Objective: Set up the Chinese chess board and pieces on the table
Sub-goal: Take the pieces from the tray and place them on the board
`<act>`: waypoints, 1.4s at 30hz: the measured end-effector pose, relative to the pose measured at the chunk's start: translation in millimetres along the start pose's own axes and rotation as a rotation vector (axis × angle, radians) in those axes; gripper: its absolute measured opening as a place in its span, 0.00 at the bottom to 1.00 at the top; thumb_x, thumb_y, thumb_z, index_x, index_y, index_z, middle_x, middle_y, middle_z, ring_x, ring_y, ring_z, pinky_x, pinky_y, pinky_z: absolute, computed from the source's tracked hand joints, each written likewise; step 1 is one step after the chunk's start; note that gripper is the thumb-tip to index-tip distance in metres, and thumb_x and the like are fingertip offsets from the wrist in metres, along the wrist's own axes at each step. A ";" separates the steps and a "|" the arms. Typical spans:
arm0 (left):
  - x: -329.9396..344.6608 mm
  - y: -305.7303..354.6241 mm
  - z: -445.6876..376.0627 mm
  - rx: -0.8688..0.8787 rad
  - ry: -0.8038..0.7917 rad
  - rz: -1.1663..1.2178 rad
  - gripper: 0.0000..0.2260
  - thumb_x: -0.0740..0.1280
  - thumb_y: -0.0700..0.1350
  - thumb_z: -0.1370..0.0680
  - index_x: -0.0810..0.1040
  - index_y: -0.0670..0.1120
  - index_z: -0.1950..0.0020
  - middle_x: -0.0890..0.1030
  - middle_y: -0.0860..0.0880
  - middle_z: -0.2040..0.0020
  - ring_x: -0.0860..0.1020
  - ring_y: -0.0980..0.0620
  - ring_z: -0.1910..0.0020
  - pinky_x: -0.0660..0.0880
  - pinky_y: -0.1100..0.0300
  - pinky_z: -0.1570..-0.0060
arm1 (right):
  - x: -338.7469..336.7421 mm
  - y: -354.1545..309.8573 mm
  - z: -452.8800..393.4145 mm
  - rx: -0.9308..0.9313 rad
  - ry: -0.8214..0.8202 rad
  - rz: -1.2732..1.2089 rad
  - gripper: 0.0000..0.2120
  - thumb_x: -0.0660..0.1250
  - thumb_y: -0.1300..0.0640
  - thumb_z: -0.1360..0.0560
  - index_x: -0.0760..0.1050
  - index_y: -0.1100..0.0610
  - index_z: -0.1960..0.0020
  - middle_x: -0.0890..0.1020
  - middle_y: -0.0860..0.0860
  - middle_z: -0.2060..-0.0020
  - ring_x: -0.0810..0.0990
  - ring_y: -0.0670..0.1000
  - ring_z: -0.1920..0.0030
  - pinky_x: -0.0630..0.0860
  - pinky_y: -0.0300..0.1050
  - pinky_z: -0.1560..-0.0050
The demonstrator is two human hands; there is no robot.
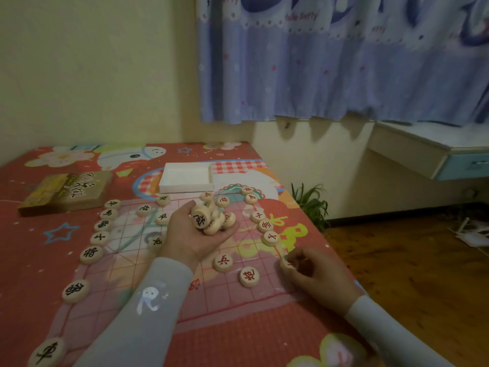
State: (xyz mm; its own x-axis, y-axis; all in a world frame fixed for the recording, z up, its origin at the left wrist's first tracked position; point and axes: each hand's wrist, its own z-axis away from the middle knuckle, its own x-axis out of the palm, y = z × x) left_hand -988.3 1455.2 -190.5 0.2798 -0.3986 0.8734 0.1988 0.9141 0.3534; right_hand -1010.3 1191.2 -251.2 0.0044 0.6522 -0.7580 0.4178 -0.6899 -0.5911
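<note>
From the head view, the placing of pieces is well under way: the thin board (pixel 164 263) lies flat on the counter (pixel 31 266) with a black row (pixel 102 225) down its left edge and a red row (pixel 264 225) down its right. The left hand (pixel 197 235), palm up over the board, cups a heap of loose pieces (pixel 213 217), while the right hand (pixel 317 274) pinches one red piece (pixel 288 263) in its fingers (pixel 297 256) at the board's right edge. I judge the next move to be seating that piece on its line crossing, then drawing another from the heap.
</note>
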 end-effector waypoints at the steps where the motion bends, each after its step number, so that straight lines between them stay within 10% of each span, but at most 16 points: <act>1: 0.2 -2.9 0.2 -0.014 0.002 0.000 0.16 0.58 0.50 0.19 0.74 0.41 0.40 0.73 0.40 0.33 0.70 0.39 0.33 0.68 0.35 0.39 | 0.7 -1.6 1.0 -0.004 -0.032 0.021 0.08 0.71 0.46 0.28 0.78 0.47 0.52 0.80 0.40 0.58 0.77 0.39 0.56 0.74 0.35 0.56; 12: 11.0 -35.3 3.5 -0.103 0.030 -0.072 0.13 0.59 0.50 0.20 0.74 0.41 0.56 0.79 0.39 0.67 0.77 0.41 0.56 0.70 0.37 0.42 | -11.4 -20.5 -24.8 -0.057 0.115 -0.100 0.04 0.71 0.50 0.28 0.77 0.42 0.57 0.80 0.40 0.56 0.78 0.40 0.53 0.75 0.37 0.52; 21: 16.6 -54.9 -6.5 -0.145 0.104 -0.198 0.18 0.60 0.55 0.22 0.77 0.40 0.55 0.79 0.42 0.69 0.79 0.45 0.70 0.74 0.55 0.60 | 0.2 -83.3 -58.9 -0.233 0.104 -0.040 0.13 0.71 0.44 0.30 0.79 0.50 0.49 0.79 0.42 0.55 0.75 0.40 0.53 0.72 0.35 0.52; 34: 9.6 -33.6 -6.3 -0.093 0.047 -0.207 0.21 0.57 0.54 0.22 0.79 0.43 0.39 0.82 0.39 0.47 0.80 0.39 0.49 0.75 0.44 0.46 | 13.9 -93.1 -82.1 -0.087 0.109 -0.452 0.10 0.66 0.59 0.24 0.77 0.44 0.48 0.79 0.47 0.57 0.81 0.45 0.61 0.79 0.45 0.59; 42: -9.1 16.3 8.9 0.016 0.058 -0.063 0.18 0.59 0.53 0.21 0.78 0.39 0.52 0.80 0.37 0.58 0.76 0.40 0.53 0.67 0.40 0.35 | 23.2 -110.4 -110.0 -0.061 0.026 -0.596 0.05 0.71 0.56 0.27 0.78 0.49 0.52 0.79 0.53 0.50 0.82 0.53 0.60 0.78 0.39 0.63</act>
State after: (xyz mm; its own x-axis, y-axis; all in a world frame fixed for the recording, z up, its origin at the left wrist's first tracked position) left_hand -996.0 1474.3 -189.7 0.3214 -0.4588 0.8284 0.2032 0.8878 0.4129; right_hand -956.4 1317.0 -173.2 -0.2252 0.9293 -0.2929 0.4062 -0.1837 -0.8951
